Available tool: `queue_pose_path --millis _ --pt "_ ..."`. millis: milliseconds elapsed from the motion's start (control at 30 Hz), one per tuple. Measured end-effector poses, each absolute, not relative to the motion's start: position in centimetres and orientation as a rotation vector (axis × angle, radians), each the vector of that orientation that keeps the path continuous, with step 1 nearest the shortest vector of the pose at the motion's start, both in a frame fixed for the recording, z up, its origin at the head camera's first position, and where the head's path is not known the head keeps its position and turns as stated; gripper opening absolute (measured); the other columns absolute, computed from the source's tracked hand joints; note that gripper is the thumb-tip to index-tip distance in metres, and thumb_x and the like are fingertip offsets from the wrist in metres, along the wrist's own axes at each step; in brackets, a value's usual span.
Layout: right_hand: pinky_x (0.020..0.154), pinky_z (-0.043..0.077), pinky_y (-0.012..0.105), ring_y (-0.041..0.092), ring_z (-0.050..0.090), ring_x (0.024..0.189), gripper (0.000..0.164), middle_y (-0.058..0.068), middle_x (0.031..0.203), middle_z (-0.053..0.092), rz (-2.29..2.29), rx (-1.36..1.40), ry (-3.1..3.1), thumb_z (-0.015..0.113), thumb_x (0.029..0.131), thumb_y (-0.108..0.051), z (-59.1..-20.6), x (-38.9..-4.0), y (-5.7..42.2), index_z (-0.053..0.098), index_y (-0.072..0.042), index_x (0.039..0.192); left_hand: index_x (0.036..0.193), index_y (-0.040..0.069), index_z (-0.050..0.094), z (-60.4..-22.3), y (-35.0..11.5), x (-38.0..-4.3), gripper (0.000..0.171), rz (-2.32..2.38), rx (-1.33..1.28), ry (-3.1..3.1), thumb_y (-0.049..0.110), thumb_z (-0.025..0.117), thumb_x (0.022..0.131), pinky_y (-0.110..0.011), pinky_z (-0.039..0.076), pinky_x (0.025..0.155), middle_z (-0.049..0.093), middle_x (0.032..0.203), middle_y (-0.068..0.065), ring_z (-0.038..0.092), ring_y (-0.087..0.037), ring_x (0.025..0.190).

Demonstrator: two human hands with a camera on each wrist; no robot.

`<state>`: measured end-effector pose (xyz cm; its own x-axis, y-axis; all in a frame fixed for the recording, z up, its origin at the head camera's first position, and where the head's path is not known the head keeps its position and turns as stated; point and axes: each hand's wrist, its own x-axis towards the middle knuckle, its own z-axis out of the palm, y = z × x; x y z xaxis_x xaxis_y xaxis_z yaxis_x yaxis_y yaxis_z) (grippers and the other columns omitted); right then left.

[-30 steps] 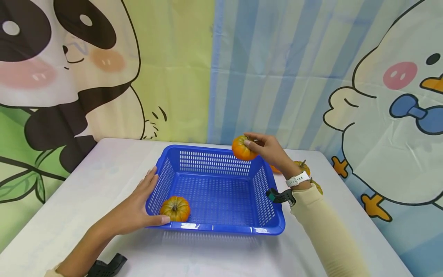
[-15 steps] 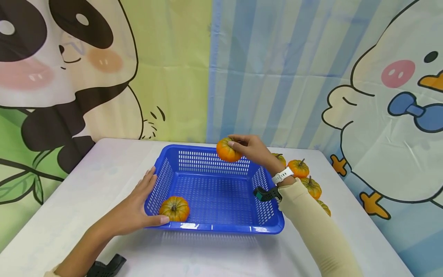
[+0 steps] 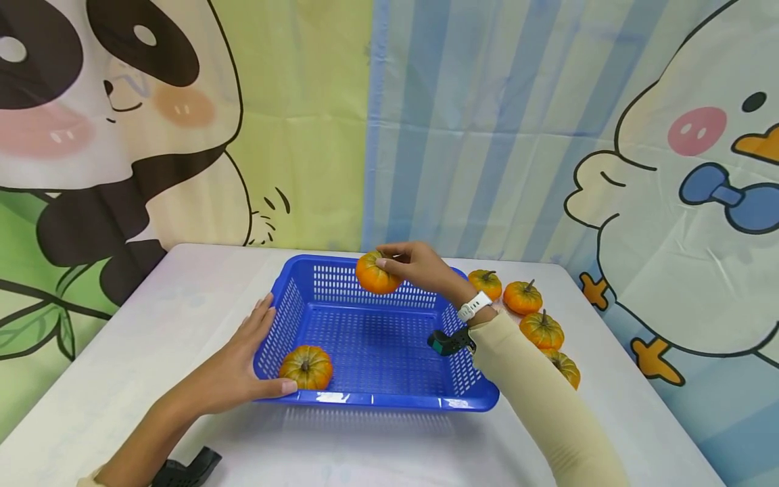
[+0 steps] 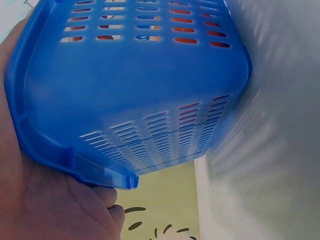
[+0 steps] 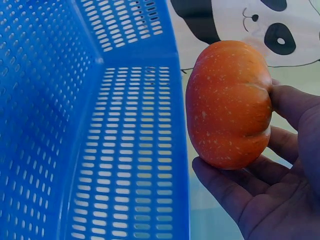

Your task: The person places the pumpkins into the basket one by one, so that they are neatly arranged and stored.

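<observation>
In the middle of the head view, a blue basket (image 3: 395, 400) stands on the white bench (image 3: 152, 325), with a streaked pumpkin (image 3: 306, 372) sitting in its lower left corner. An orange pumpkin (image 3: 371, 276), pinched between the thumb and fingers of the right hand (image 3: 420, 265), is held up in front of the basket's far wall. The left hand (image 3: 243, 362) has its fingers extended along the left rim, its thumb on the near rim. Four more pumpkins (image 3: 541, 330) lie in a row at the frame's right. The right wrist view alone shows the held pumpkin's speckled, ribbed underside; the left wrist view alone shows the basket's outer wall, with orange glimpsed through slots near the top.
</observation>
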<state>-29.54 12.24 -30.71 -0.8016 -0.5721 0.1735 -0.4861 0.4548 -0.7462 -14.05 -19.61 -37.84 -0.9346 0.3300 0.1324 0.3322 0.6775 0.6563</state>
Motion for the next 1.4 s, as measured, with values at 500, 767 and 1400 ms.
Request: queue_pose_path --millis 500,767,1400 --pt "0.074 0.056 0.027 0.018 0.065 0.098 0.044 0.009 0.12 0.064 -1.171 -0.935 2.551 0.064 0.095 -0.031 -32.3 -29.7 9.6 0.061 -0.008 0.132 0.155 0.001 0.004 -37.9 -19.6 -14.1 0.12 -1.132 -0.568 -2.882 0.051 0.078 0.074 -0.075 0.014 0.101 -0.011 0.162 -0.006 -0.006 -0.039 0.146" --pt "0.078 0.054 0.025 0.019 0.063 0.101 0.042 0.008 0.121 0.064 -1.087 -0.953 2.553 0.065 0.095 -0.028 -32.9 -29.3 8.4 0.062 -0.006 0.131 0.155 0.0 0.004 -37.9 -19.7 -14.2 0.12 -1.133 -0.592 -2.869 0.05 0.078 0.075 -0.073 0.014 0.103 -0.011 0.162 -0.004 -0.006 -0.037 0.146" --pt "0.079 0.051 0.019 0.013 0.061 0.1 0.042 0.007 0.122 0.065 -0.893 -1.045 2.501 0.066 0.094 -0.027 -34.5 -28.7 4.4 0.062 -0.005 0.131 0.155 0.003 0.004 -37.8 -19.8 -14.2 0.118 -1.137 -0.584 -2.882 0.05 0.077 0.076 -0.075 0.015 0.101 -0.01 0.162 -0.007 -0.004 -0.04 0.146"
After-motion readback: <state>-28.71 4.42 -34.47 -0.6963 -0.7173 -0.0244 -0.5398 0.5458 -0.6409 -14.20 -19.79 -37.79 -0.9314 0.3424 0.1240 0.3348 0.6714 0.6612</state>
